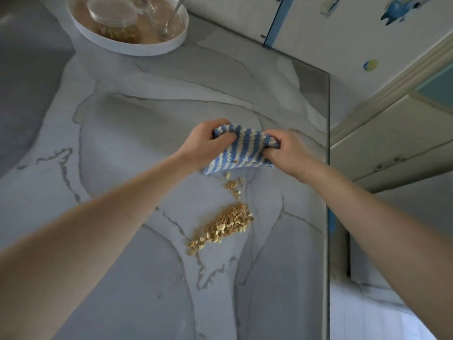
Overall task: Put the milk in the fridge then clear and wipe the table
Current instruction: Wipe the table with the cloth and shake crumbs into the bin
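Striped cloth (241, 148) held bunched over table (122, 143), just beyond crumb pile (225, 224); clamped at either end by left hand (207, 141) and right hand (286, 153), fingers curled into fabric. Risk: careless sweep toward nearby right edge likely to scatter crumbs onto floor. Tray (132, 49) uncleared at far end.

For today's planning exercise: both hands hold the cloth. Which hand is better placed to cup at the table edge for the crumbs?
Probably the right hand: it grips the cloth nearer the table edge; the left hand could sweep the crumbs.
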`<state>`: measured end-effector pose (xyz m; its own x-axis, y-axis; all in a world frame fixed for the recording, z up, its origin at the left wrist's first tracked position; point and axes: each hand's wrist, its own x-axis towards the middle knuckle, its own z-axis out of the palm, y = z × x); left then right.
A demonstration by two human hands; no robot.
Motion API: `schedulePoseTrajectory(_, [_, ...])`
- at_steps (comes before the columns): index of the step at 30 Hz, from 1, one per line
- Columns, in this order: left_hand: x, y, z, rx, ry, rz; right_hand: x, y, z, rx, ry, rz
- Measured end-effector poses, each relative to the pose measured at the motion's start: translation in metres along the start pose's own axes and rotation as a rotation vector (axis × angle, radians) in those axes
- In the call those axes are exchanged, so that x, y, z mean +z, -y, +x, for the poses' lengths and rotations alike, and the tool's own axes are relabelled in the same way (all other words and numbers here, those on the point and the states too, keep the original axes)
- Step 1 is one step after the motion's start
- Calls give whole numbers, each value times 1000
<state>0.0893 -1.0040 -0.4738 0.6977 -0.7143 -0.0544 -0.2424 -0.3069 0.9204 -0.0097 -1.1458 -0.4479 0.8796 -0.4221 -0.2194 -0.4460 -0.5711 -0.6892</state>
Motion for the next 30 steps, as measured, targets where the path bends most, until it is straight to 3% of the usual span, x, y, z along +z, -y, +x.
schedulePoseTrajectory(6, [18,32,9,94,322,356,29,-44,-16,11,52,-156])
schedulePoseTrajectory(11, [23,46,-9,105,436,367,52,-53,-40,75,64,-143])
schedulePoseTrajectory(18, [13,52,-60,124,615,434,71,-42,-89,66,203,-202])
schedulePoseTrajectory(27, [19,44,-121,22,708,344,69,-36,-129,132,390,-145])
schedulePoseTrajectory(30, [14,34,-123,-25,637,207,56,-27,-123,142,335,-53])
